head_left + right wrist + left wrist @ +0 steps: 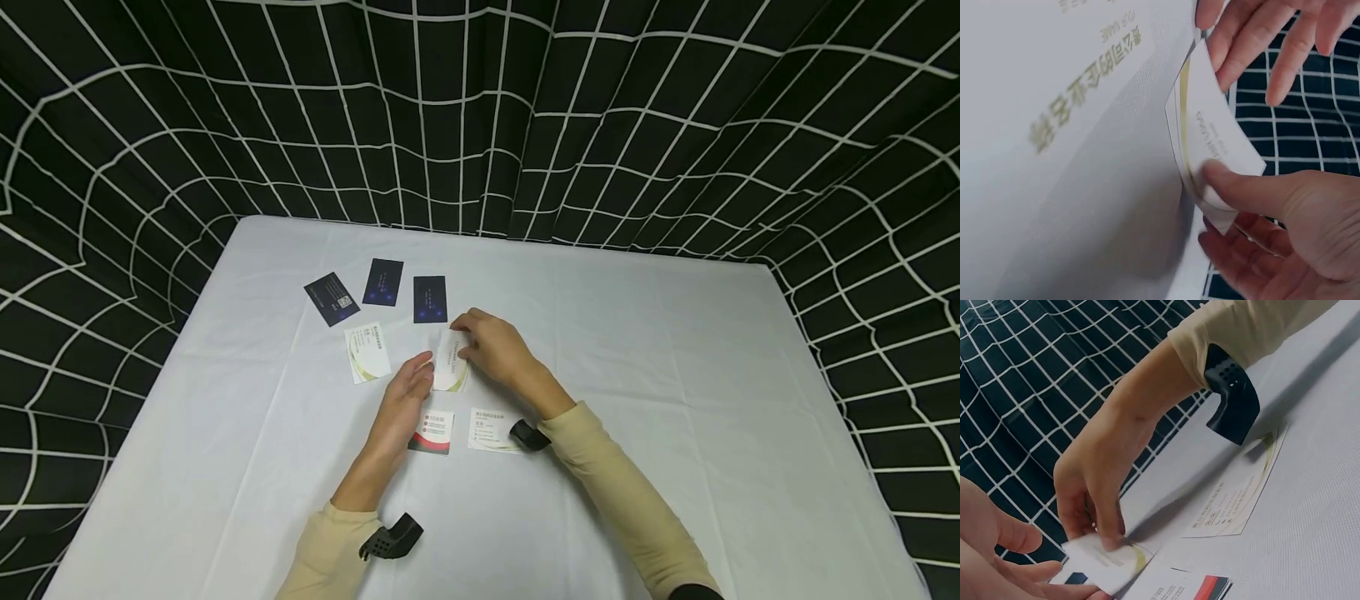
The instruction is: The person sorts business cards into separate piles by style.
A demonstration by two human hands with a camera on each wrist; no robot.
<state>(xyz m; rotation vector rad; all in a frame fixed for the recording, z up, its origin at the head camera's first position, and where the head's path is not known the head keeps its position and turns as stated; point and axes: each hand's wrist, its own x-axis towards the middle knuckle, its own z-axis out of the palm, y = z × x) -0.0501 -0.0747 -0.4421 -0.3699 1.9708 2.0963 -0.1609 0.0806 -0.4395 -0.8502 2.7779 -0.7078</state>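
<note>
My right hand (497,346) pinches a white business card (452,362) with a green-yellow curve and grey lettering, thumb on its face and fingers behind. In the right wrist view the card (1213,125) looks slightly bent, with more card edges beside it; how many cards are held I cannot tell. My left hand (400,408) is on the card's left side, its fingers extended. Fingertips of that hand lie close to the card's edge in the left wrist view; contact is unclear. Below the hands lie a red-and-green-edged card (435,432) and a white card (492,427).
Three dark blue cards, at left (332,298), middle (382,282) and right (430,298), lie beyond the hands. Another white card (367,353) is left of the left hand. A white cloth (675,375) covers the table; black white-gridded curtains (450,108) surround its far side and sides.
</note>
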